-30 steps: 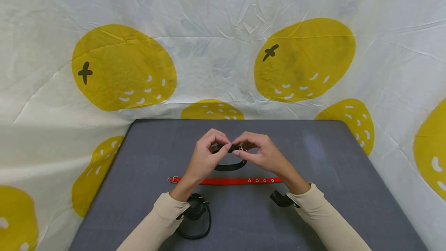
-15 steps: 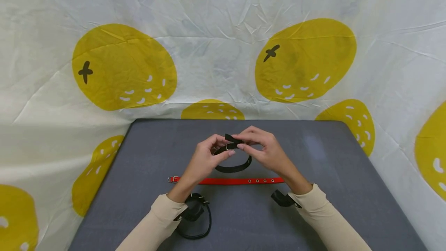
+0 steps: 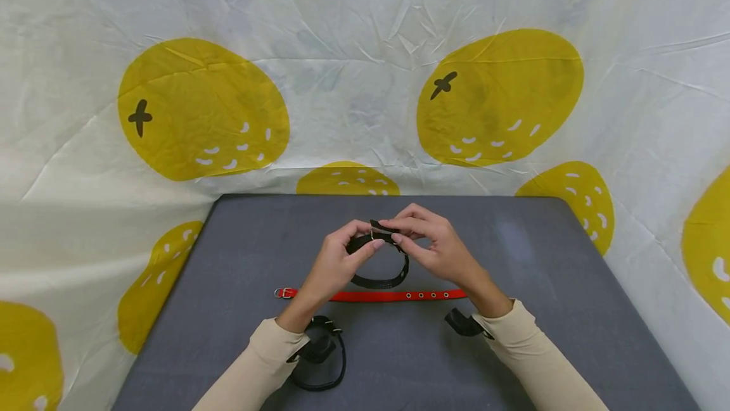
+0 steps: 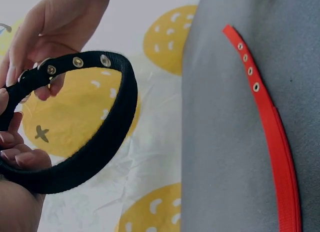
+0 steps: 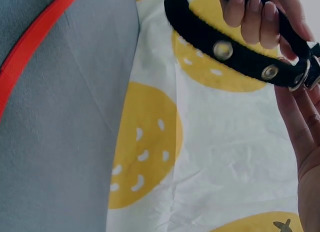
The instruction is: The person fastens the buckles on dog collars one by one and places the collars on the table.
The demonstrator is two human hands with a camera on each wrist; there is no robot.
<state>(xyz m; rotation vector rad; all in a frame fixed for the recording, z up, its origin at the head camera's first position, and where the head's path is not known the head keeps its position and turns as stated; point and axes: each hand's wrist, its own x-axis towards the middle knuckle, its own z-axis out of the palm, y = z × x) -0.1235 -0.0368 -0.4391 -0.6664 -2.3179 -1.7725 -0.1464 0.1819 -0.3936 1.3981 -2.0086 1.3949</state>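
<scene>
Both hands hold a black collar (image 3: 381, 284), closed into a loop above the table. In the head view my left hand (image 3: 342, 252) grips its left side, thumb and fingers beside the metal buckle (image 3: 372, 232). Opposite it, my right hand (image 3: 433, 243) pinches the strap by the buckle between thumb and fingers, and a short strap end (image 3: 377, 226) sticks up there. Metal eyelets (image 4: 78, 61) line part of the band in the left wrist view. A red collar (image 3: 371, 297) with a buckle and eyelets lies stretched out on the table below the hands.
Another black looped strap with a buckle (image 3: 344, 360) lies near the left forearm, partly hidden by the wrist camera (image 3: 319, 342). The dark grey table (image 3: 256, 227) backs onto a white curtain (image 3: 353, 107) printed with yellow fruit.
The fingertips, which met over the collar a second ago, have parted slightly as the right hand moved right and up. The strap end and buckle now show between the hands.
</scene>
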